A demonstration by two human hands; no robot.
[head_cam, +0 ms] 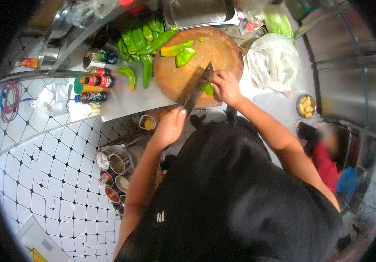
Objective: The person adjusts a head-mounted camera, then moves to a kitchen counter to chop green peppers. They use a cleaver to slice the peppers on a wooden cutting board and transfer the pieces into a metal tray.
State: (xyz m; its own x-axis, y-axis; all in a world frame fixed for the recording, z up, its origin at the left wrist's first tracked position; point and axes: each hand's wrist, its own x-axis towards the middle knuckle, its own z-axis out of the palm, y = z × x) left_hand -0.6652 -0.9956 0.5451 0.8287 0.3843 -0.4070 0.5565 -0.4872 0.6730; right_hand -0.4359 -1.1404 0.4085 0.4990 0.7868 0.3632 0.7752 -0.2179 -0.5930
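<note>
My left hand [171,127] grips the handle of a dark-bladed kitchen knife [195,91], whose blade slants up and right across a round wooden chopping board [222,44]. Close beside the blade, the bent fingers of my right hand [228,86] hold a piece of green pepper [208,89], partly hidden by those fingers. Farther back on the board lie a yellow-green pepper [176,49], a cut green pepper [185,57] and a small green scrap [200,39]. Long green peppers [138,37] are heaped at the board's left, one overlapping its rim.
Behind the board is a metal tray [201,14]. A white plastic bag [271,64], a green cabbage [278,21] and a bowl of small yellowish potatoes [306,106] are to the right. Bottles [97,82] line the left; seasoning containers [117,163] sit lower. A person in red [325,167] is at right.
</note>
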